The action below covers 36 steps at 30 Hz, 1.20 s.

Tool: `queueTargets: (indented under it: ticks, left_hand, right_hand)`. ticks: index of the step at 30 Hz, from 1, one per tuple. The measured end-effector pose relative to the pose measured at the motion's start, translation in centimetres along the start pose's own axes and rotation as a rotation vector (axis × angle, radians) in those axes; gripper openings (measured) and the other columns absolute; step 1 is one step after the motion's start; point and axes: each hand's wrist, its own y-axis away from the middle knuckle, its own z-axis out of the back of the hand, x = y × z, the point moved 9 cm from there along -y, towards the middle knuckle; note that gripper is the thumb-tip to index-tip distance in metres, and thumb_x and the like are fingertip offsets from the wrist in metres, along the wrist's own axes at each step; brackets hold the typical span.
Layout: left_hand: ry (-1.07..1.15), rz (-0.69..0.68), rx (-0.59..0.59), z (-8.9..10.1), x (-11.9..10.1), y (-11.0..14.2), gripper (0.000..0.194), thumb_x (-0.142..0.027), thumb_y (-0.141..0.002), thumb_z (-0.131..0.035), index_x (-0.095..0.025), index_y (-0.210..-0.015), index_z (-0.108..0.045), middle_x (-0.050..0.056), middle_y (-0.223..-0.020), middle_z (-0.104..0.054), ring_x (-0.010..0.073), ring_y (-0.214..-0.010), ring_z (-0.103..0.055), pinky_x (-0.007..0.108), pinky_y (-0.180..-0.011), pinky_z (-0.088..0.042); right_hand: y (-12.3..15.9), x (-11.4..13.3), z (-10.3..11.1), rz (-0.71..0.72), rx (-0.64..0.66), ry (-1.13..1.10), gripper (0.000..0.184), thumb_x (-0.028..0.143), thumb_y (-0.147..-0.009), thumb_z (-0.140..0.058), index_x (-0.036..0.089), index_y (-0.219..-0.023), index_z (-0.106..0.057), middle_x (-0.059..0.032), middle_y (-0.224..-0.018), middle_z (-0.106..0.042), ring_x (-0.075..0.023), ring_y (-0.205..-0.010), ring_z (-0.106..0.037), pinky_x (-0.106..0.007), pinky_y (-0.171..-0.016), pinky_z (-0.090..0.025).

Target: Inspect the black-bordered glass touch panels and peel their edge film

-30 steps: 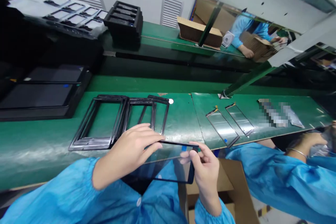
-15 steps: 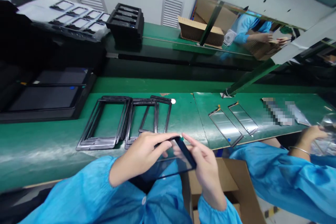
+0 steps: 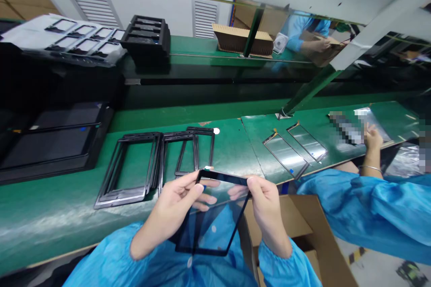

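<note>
A clear glass touch panel with a black border (image 3: 215,219) is held up in front of my blue smock, tilted, its far edge near the bench. My left hand (image 3: 175,204) grips its upper left corner, thumb on the face and fingers showing through the glass behind. At the upper right corner my right hand (image 3: 264,206) pinches the panel between thumb and fingers. Just beyond my left hand, on the green bench, lie black rectangular frames (image 3: 123,188) in overlapping stacks. Two more glass panels (image 3: 286,154) rest flat on the bench to the right.
A black tray with dark screens (image 3: 47,143) stands at the left. Behind are a black slotted holder (image 3: 148,38) and a cardboard divider (image 3: 242,40). A post (image 3: 310,89) rises from the bench. An open carton (image 3: 303,219) and a co-worker's sleeve (image 3: 377,206) are at my right.
The panel has turned to face me more squarely, its black-bordered edge now level across the top. My right hand has shifted to its upper right corner. The co-worker's hand has moved onto the bench.
</note>
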Motion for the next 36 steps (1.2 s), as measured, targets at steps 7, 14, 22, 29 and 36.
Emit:
queueTargets:
  ticks: [7,14,22,29,36]
  left_hand:
    - [-0.440,-0.244,0.021,-0.1,-3.3,0.3,0.055,-0.042,-0.100,-0.070,-0.026,-0.152,-0.064,0.013,-0.148,-0.071,0.0316,-0.123,-0.076,0.042,-0.103,-0.064]
    - [-0.562,-0.118,0.262,-1.7,-3.6,0.5,0.042,-0.035,-0.101,-0.065,-0.031,-0.143,-0.067,0.005,-0.112,-0.085,0.0237,-0.083,-0.083,0.029,-0.069,-0.065]
    - [-0.122,-0.084,-0.101,2.8,-1.8,0.4,0.047,-0.049,-0.097,-0.073,-0.019,-0.130,-0.056,0.015,-0.109,-0.083,0.0243,-0.068,-0.081,0.030,-0.053,-0.062]
    - [-0.961,-0.707,-0.079,0.2,-6.4,0.7,0.044,-0.027,-0.101,-0.068,-0.028,-0.145,-0.065,0.010,-0.147,-0.071,0.0317,-0.140,-0.063,0.058,-0.128,-0.037]
    - [-1.057,-0.728,0.164,-2.3,-5.8,0.3,0.022,-0.026,-0.107,-0.062,-0.020,-0.117,-0.080,0.006,-0.108,-0.086,0.0247,-0.098,-0.080,0.040,-0.102,-0.059]
  right_hand:
    - [0.3,1.8,-1.3,0.080,0.076,0.111,0.044,0.052,-0.105,-0.059,0.027,-0.080,-0.085,-0.0025,-0.073,-0.084,-0.0247,-0.061,-0.079,-0.035,-0.063,-0.064]
    - [-0.8,1.5,-0.5,0.100,0.094,0.073,0.029,0.050,-0.102,-0.068,0.028,-0.109,-0.086,-0.0036,-0.097,-0.087,-0.0237,-0.090,-0.083,-0.035,-0.085,-0.065]
    - [0.2,-2.6,4.8,-0.031,-0.084,-0.117,0.045,0.057,-0.095,-0.074,0.021,-0.122,-0.078,-0.0109,-0.087,-0.087,-0.0291,-0.070,-0.083,-0.040,-0.069,-0.068]
    - [1.2,-1.3,2.8,-0.022,-0.127,0.001,0.033,0.049,-0.090,-0.083,0.020,-0.103,-0.077,-0.0095,-0.077,-0.085,-0.0258,-0.057,-0.081,-0.031,-0.058,-0.066]
    - [1.9,-2.7,2.7,-0.113,-0.179,0.060,0.045,0.058,-0.081,-0.089,0.020,-0.103,-0.080,-0.0106,-0.079,-0.085,-0.0285,-0.062,-0.082,-0.033,-0.060,-0.068]
